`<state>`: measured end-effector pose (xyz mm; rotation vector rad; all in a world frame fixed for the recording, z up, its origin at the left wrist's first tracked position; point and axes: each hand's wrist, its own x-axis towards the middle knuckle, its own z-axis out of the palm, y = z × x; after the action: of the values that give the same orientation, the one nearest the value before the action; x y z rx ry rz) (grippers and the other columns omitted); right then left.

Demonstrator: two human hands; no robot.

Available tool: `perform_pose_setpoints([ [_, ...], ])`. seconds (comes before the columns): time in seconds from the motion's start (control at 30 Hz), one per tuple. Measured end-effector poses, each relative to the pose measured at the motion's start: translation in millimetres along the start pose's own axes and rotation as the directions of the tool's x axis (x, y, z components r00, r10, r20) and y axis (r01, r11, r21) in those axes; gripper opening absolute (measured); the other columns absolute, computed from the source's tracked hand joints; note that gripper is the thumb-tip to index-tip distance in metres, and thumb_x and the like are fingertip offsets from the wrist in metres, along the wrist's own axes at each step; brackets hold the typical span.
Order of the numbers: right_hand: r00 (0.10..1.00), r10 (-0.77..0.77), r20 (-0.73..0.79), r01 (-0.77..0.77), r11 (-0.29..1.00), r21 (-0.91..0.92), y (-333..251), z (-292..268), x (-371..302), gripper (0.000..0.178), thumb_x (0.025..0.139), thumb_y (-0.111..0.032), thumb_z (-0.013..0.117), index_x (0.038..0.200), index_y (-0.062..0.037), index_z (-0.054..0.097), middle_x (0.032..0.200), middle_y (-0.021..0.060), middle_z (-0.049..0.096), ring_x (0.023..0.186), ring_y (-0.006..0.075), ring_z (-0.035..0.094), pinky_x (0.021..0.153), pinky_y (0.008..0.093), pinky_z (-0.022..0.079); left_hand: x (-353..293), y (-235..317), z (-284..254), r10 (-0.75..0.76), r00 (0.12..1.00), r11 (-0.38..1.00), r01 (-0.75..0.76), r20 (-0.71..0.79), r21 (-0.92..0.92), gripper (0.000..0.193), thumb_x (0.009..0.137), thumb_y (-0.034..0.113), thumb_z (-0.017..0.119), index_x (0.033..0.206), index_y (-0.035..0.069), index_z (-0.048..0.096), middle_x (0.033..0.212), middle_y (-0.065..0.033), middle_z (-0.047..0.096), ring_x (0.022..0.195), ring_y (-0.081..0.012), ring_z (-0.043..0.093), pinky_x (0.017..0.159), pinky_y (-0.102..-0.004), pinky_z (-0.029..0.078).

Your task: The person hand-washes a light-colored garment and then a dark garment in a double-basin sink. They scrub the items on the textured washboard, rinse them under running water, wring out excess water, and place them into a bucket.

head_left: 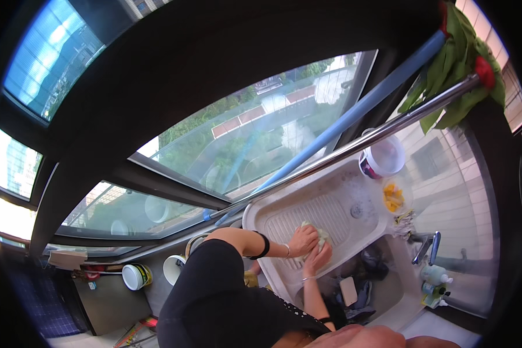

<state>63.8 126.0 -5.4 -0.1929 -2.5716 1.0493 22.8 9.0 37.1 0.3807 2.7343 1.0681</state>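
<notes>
One smooth, pale sink (358, 250) is split into two hollows, and bare room is left on its one ridged washboard (284, 223). By the left hand (303, 240) and the right hand (318, 260), one soft, crumpled cloth (325, 235) is gripped over the ridges. One flat, pale block (348, 291) is seen in the lower hollow (390, 284).

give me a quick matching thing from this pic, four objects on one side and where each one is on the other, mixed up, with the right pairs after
Things
1. Pale cloth
2. Cream bar
3. Blue pole
4. Yellow bundle

Places
A. Slanting across the window
B. Just below the white bucket in the picture
C. Between the ridged washboard and both hands
D. In the basin with dark items

Pairs: 1-C, 2-D, 3-A, 4-B
</notes>
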Motion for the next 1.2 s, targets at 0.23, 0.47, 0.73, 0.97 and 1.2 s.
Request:
perform_pose_setpoints([
  [0.23,0.992,0.094,0.085,-0.066,0.955,-0.29,41.7,20.3,112.5,0.033,0.091,-0.033,0.053,0.1,-0.0041,0.066,0.105,0.0187,0.064,0.094,0.0392,0.061,0.079,0.0475,0.048,117.1,-12.2,20.9,0.11,0.992,0.914,-0.077,-0.061,0.399,0.026,0.092,0.026,0.05,0.111,0.013,0.062,0.121,-0.0111,0.056,0.124,-0.0331,0.043,0.103,-0.0668,0.027],
  [0.47,0.983,0.044,-0.178,-0.051,0.998,-0.036,-29.6,-21.0,-2.3,0.028,0.088,-0.03,0.06,0.106,-0.0097,0.065,0.111,0.0149,0.062,0.109,0.0321,0.056,0.093,0.0459,0.041,-10.5,-5.9,-1.7,0.18,0.983,0.984,-0.179,-0.025,0.022,0.026,0.091,0.023,0.052,0.112,0.01,0.061,0.123,-0.0144,0.055,0.122,-0.0369,0.046,0.102,-0.0553,0.032],
  [0.73,0.982,0.181,-0.048,-0.186,0.909,-0.374,10.1,0.9,81.8,0.034,0.09,-0.035,0.052,0.108,-0.011,0.067,0.127,0.0118,0.056,0.12,0.0331,0.048,0.099,0.0515,0.034,87.4,-20.2,13.2,-0.027,0.974,0.948,-0.046,0.223,0.315,0.038,0.096,0.037,0.046,0.126,0.016,0.054,0.147,-0.0122,0.039,0.137,-0.0438,0.029,0.099,-0.0748,0.023],
  [0.97,0.888,0.385,-0.251,-0.389,0.921,0.036,-50.8,-18.6,-26.4,0.03,0.091,-0.032,0.049,0.107,-0.0108,0.062,0.125,0.014,0.053,0.122,0.0366,0.042,0.103,0.0531,0.029,-33.3,5.4,-3.2,0.296,0.955,0.949,-0.298,0.038,0.101,0.038,0.092,0.031,0.052,0.125,0.01,0.055,0.139,-0.0189,0.042,0.131,-0.0437,0.033,0.108,-0.0581,0.026],
  [1.2,0.949,0.236,-0.21,-0.251,0.967,-0.047,-10.4,-5.9,5.4,0.025,0.085,-0.027,0.048,0.093,-0.0051,0.058,0.111,0.0143,0.057,0.107,0.0352,0.05,0.095,0.0496,0.035,23.1,-6.2,6.3,0.334,0.907,0.885,-0.396,0.258,0.247,0.027,0.083,0.03,0.055,0.101,0.01,0.06,0.12,-0.0125,0.053,0.111,-0.0394,0.047,0.085,-0.0545,0.037],
])
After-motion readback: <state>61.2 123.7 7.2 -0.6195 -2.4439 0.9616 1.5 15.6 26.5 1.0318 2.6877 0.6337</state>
